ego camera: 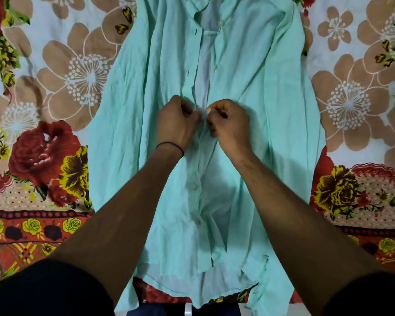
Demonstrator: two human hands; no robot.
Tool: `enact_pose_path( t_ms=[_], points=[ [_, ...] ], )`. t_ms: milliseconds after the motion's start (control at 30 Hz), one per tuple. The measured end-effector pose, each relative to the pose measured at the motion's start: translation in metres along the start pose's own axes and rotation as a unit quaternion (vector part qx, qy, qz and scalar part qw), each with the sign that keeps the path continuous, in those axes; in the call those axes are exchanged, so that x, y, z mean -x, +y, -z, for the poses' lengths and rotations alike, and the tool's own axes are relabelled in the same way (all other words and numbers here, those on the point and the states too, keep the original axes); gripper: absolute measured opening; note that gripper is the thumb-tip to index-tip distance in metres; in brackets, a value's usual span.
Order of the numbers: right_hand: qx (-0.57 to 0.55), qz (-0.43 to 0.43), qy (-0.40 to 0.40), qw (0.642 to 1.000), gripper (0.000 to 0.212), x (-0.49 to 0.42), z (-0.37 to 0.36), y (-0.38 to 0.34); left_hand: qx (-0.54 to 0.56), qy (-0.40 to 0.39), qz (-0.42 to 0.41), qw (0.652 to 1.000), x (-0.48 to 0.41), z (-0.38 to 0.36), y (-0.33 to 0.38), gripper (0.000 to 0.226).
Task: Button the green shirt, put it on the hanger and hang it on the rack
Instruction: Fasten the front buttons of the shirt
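My fingers (pixel 209 109) are curled in tight on both sides. The left hand (pixel 177 125) pinches one front edge of the shirt (pixel 260 110) and the right hand (pixel 229 126) pinches the other, knuckles almost touching. I hold the two edges close together so a button can meet its hole. The button itself is hidden under my fingertips, so I can't say whether it is through.

Just on my side of the fingers, two buttons (pixel 193 187) sit closed down the middle, so I judge I'm working from the hem upward. Beyond the fingers the front gapes open, the paler inside showing all the way to the collar (pixel 201 10); several buttons are left to do.

A thin dark band (pixel 169 145) rings my left wrist. The shirt lies flat, front up and hem toward me, which keeps the edges lined up and leaves both hands free. Under it, out to either side, spreads a flowered sheet (pixel 78 71). No hanger or rack is in view.
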State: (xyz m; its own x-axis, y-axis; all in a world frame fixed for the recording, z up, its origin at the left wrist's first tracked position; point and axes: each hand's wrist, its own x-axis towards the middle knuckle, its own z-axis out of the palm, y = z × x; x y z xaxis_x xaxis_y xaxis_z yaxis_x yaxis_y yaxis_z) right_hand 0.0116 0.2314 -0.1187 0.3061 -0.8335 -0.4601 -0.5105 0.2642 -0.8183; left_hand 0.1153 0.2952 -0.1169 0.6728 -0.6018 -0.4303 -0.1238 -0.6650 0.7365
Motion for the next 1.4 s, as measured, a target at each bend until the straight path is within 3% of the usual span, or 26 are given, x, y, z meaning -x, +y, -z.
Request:
enact_pose_path(
  t_ms=[233, 400, 467, 633, 967, 1133, 1400],
  points=[
    [0.016, -0.017, 0.031, 0.999, 0.012, -0.007, -0.008, 0.008, -0.034, 0.036, -0.001, 0.999, 0.001, -0.004, -0.009, 0.01],
    [-0.057, -0.048, -0.012, 0.997, 0.014, -0.005, 0.001, 0.001, 0.168, -0.015, 0.052, 0.984, 0.002, 0.01, -0.016, 0.012],
    [-0.09, -0.052, -0.037, 0.994, 0.016, -0.002, 0.005, -0.002, 0.195, -0.044, 0.049, 0.979, 0.003, 0.014, -0.016, 0.009],
    [-0.102, -0.041, -0.078, 0.991, 0.015, 0.004, 0.009, -0.003, 0.217, -0.09, 0.052, 0.971, 0.007, 0.005, -0.007, 0.009],
    [-0.11, -0.042, -0.04, 0.992, 0.011, 0.001, 0.002, 0.002, 0.253, -0.105, 0.064, 0.96, 0.008, 0.006, -0.007, 0.007],
    [-0.113, -0.043, -0.047, 0.992, 0.011, -0.001, 0.003, 0.004, 0.264, -0.109, 0.055, 0.957, 0.008, 0.006, -0.005, 0.017],
    [-0.116, -0.038, -0.055, 0.991, 0.014, -0.001, 0.004, 0.005, 0.244, -0.083, 0.056, 0.965, 0.004, -0.005, -0.008, 0.004]
  ],
)
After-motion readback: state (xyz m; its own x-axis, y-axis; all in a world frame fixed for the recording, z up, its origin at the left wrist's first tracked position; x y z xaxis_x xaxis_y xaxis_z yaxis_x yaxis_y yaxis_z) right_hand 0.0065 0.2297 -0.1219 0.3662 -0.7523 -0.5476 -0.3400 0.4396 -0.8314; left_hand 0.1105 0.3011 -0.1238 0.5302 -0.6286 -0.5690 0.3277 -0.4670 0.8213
